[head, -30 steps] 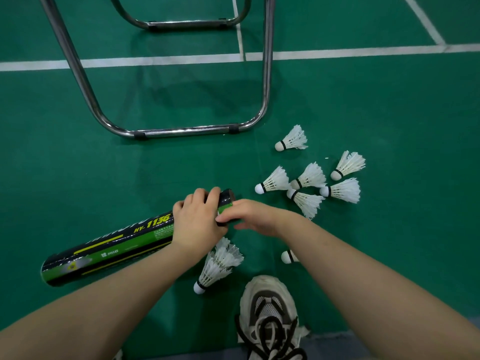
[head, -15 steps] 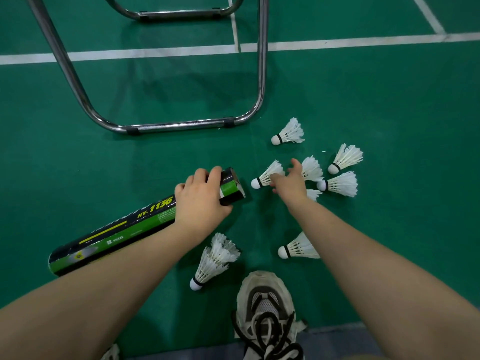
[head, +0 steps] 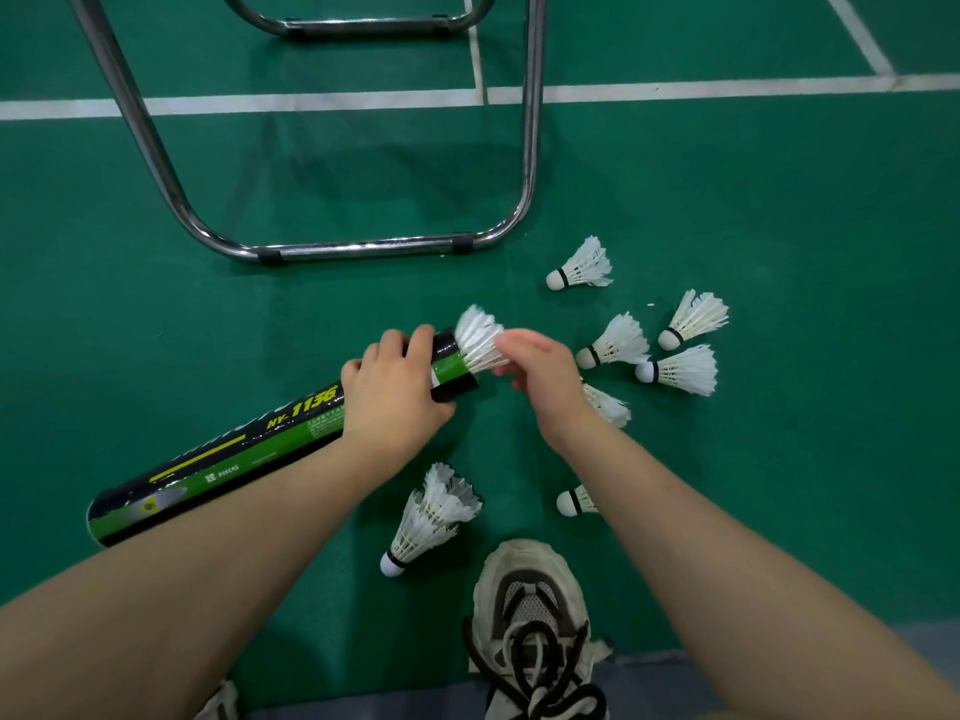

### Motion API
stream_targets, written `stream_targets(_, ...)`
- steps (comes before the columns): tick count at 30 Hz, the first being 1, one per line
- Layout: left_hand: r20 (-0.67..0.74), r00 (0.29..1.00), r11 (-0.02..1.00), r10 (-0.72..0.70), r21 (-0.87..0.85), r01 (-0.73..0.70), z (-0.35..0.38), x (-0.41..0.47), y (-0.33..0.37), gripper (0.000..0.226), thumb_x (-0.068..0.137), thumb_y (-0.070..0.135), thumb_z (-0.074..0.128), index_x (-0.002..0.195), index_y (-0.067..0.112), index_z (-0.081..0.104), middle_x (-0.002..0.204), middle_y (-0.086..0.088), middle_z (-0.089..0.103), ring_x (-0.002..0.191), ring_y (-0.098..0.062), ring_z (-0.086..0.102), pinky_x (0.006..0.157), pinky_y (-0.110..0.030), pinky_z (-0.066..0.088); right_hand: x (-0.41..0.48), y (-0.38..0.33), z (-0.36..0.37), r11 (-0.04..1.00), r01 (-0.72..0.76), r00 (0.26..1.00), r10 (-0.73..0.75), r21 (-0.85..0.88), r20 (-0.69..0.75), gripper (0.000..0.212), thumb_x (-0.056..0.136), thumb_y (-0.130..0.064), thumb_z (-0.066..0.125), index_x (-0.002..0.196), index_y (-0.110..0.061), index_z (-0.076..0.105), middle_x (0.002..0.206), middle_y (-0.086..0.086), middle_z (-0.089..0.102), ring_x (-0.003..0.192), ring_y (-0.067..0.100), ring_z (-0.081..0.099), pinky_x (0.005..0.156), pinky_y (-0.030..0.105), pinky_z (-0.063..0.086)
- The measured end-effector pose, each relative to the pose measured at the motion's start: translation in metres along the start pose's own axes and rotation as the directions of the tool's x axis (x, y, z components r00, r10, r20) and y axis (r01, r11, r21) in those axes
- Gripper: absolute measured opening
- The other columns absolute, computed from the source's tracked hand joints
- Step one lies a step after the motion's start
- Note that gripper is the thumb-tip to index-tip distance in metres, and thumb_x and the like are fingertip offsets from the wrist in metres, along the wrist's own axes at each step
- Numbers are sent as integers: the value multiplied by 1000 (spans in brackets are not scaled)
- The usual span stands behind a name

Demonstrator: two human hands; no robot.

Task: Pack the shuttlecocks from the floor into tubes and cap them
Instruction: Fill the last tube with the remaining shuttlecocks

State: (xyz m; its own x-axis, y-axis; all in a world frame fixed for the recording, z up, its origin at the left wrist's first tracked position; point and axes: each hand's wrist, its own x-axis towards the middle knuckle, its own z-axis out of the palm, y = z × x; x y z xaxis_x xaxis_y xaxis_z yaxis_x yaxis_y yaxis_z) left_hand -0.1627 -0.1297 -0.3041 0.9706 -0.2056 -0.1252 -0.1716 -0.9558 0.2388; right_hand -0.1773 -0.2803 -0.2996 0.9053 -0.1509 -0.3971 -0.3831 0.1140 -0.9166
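Green court floor [head: 779, 200] lies under everything. Your left hand [head: 395, 397] wraps around the black-and-green tube [head: 291, 423] near its open mouth. Your right hand [head: 545, 371] pinches the feathers of a shuttlecock [head: 478, 340] sticking out of that mouth. Further right, loose shuttlecocks [head: 680, 368] lie scattered on the floor; a nested stack [head: 431, 517] lies near your shoe [head: 530, 610].

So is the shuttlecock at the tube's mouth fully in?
Partly in: the shuttlecock's feathers stick out of the tube's open end, by the right hand.
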Motion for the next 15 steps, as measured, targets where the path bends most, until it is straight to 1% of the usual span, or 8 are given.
stream_targets(2, -7, 1000, 1000, 1, -2, -1, 0, 0, 0, 70, 73, 38, 69, 132, 20, 36, 118, -7, 49, 110, -29, 47, 92, -41, 34, -4, -4, 3, 994, -7, 994, 18, -114, 104, 26, 95, -18, 48, 74, -23, 64, 71, -9, 60, 66, 2, 50, 56, 4, 37)
stream_targets(3, -10, 1000, 1000, -1, -4, 0, -1, 0, 0, 70, 72, 37, 69, 132, 20, 36, 118, -7, 49, 110, -29, 47, 92, -41, 34, -5, -5, 2, 986, -26, 989, 49, -165, 142, 27, 96, -24, 47, 75, -25, 63, 76, -10, 61, 72, 1, 52, 64, 5, 38)
stream_targets(5, -8, 1000, 1000, -5, -6, 5, -2, 1, -2, 71, 72, 36, 69, 133, 20, 36, 118, -7, 48, 110, -29, 47, 92, -41, 34, -5, -6, 3, 968, -68, 970, 121, -241, 211, 25, 95, -34, 47, 84, -24, 67, 90, -9, 64, 90, 5, 56, 79, 14, 37)
stream_targets(7, -8, 1000, 1000, -4, -1, 4, -2, 0, -2, 71, 72, 35, 68, 133, 19, 36, 118, -8, 48, 110, -30, 47, 91, -41, 34, -3, -7, 7, 948, -80, 941, 174, -308, 291, 30, 89, -42, 54, 100, -18, 70, 107, -1, 66, 104, 10, 56, 89, 20, 36)
stream_targets(9, -20, 1000, 1000, 12, 7, -12, 0, -3, 2, 68, 74, 35, 65, 133, 19, 36, 118, -9, 49, 110, -31, 47, 90, -41, 33, -2, -9, 12, 937, -97, 889, 233, -334, 395, 27, 85, -37, 60, 102, -17, 68, 104, -1, 66, 99, 9, 58, 89, 20, 39)
stream_targets(11, -11, 999, 999, 31, 15, -30, 3, -6, 7, 67, 76, 40, 64, 133, 19, 37, 119, -9, 48, 111, -30, 47, 90, -40, 32, -3, -15, 13, 903, -121, 805, 332, -412, 491, 14, 85, -33, 61, 95, -24, 63, 94, -7, 64, 88, 2, 57, 77, 13, 40)
stream_targets(13, 16, 998, 998, 55, 23, -55, 8, -10, 10, 71, 75, 48, 65, 133, 19, 36, 119, -8, 48, 111, -29, 47, 90, -40, 32, -2, -15, 10, 841, -169, 747, 450, -514, 490, 20, 84, -42, 59, 99, -29, 59, 101, -7, 65, 98, 7, 59, 84, 23, 41)
stream_targets(15, 31, 996, 996, 79, 34, -80, 11, -10, 11, 73, 75, 47, 66, 134, 20, 34, 120, -7, 48, 113, -28, 47, 92, -40, 32, 0, -7, 8, 824, -203, 779, 463, -529, 423, 33, 81, -52, 58, 105, -29, 59, 109, -2, 64, 107, 17, 59, 92, 36, 42)
